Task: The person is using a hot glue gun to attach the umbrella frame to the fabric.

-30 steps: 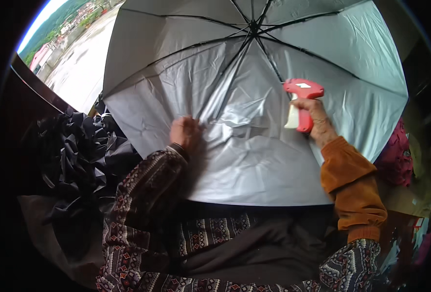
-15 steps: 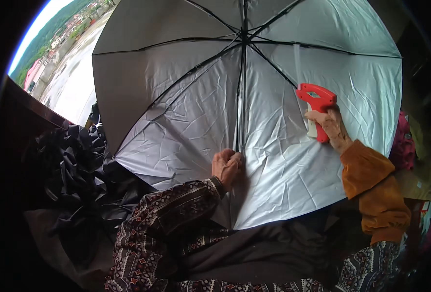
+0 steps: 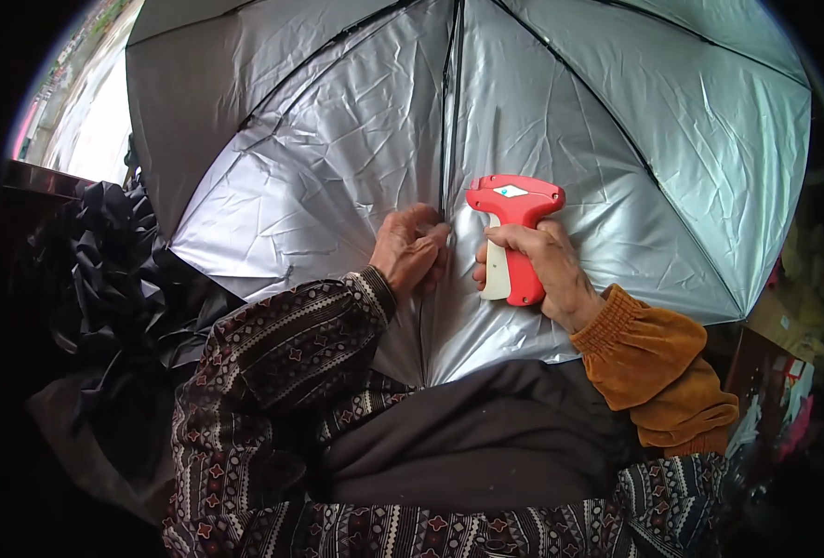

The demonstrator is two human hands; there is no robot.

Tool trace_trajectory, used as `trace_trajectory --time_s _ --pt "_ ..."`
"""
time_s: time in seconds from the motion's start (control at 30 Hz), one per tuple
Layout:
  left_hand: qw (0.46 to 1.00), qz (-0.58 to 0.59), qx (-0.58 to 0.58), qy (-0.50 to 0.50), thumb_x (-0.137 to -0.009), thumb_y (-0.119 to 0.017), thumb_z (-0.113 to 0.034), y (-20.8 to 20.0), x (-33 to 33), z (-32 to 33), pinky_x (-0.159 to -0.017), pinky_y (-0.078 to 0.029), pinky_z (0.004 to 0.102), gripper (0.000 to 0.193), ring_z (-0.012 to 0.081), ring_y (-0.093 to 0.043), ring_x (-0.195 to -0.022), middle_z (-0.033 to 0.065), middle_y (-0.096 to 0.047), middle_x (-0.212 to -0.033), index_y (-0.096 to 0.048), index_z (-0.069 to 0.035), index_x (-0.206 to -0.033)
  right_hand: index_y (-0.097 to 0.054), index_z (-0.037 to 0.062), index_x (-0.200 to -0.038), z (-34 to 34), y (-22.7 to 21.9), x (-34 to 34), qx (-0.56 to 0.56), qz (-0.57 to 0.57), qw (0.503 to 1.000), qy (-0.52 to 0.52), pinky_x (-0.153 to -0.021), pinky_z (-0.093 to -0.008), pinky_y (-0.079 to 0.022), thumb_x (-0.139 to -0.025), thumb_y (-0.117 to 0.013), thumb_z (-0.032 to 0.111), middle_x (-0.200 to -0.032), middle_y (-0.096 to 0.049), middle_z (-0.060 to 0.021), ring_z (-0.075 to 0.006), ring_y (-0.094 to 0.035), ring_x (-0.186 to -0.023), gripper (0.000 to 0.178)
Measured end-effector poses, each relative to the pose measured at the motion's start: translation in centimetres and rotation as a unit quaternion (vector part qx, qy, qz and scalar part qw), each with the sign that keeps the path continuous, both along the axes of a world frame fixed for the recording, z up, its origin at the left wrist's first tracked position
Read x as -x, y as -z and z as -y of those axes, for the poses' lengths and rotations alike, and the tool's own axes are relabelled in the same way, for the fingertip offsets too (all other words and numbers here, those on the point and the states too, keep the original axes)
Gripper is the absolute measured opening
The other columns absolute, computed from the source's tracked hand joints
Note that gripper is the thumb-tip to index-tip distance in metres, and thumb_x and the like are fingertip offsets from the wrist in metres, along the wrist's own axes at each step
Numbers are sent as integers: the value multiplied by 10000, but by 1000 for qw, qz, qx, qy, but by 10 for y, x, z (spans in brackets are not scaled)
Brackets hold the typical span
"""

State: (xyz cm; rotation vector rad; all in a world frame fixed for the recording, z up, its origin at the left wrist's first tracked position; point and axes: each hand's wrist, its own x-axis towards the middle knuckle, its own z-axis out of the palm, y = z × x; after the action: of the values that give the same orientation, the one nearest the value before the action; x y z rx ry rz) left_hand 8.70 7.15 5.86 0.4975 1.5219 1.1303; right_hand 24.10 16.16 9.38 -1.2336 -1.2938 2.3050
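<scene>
The open umbrella (image 3: 328,195) shows its silver inside, its near edge at the lap (image 3: 486,446). A dark rib (image 3: 448,139) runs toward that edge. The left hand (image 3: 410,249) curls against it, its pinch unclear. The right hand (image 3: 553,274) grips a red gun (image 3: 521,209) just beside.

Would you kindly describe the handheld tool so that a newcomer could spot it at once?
Find the big silver umbrella, then the dark rib running down its middle. Just right of that rib, the right hand holds the tool. Gun-shaped with a cream trigger, it is the only bright red thing against the silver.
</scene>
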Motion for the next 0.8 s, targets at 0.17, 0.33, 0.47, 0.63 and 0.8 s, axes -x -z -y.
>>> trace_trajectory --time_s 0.17,0.33,0.47,0.63,0.8 --pt "998 -56 20 21 -864 -489 -154 4 1 -3 -398 -407 296 217 143 -516 -459 73 -514 -561 -555 46 -810 -548 -31 -918 7 15 -1 -78 -9 996 -41 -557 -346 -544 -772 -598 200 -759 -607 -126 -216 -634 -641 278" --pt "988 -152 -27 9 -834 -504 -151 25 4 -4 -448 -447 337 252 182 -560 -476 132 -534 -535 -558 73 -732 -557 -35 -895 21 16 4 -40 -9 999 -35 -565 -344 -546 -784 -576 195 -764 -607 -124 -214 -630 -637 256" --pt "988 -152 -28 15 -829 -504 -145 24 4 -5 -460 -454 347 245 198 -566 -471 147 -537 -528 -562 71 -728 -559 -39 -881 31 -2 8 -7 29 1000 -6 -569 -344 -545 -792 -563 191 -773 -608 -126 -220 -632 -647 246" --pt "985 -167 -43 31 -832 -505 -142 24 5 -9 -445 -447 346 239 191 -556 -465 141 -535 -528 -565 63 -725 -533 -28 -949 29 2 8 73 22 997 25 -604 -368 -540 -795 -549 174 -799 -596 -138 -242 -632 -686 254" --pt "999 -33 8 2 -862 -508 -168 12 5 -7 -396 -411 311 236 140 -499 -444 62 -499 -529 -567 33 -754 -539 -47 -918 11 11 -1 183 -41 982 11 -633 -383 -548 -805 -559 151 -797 -604 -144 -260 -642 -674 229"
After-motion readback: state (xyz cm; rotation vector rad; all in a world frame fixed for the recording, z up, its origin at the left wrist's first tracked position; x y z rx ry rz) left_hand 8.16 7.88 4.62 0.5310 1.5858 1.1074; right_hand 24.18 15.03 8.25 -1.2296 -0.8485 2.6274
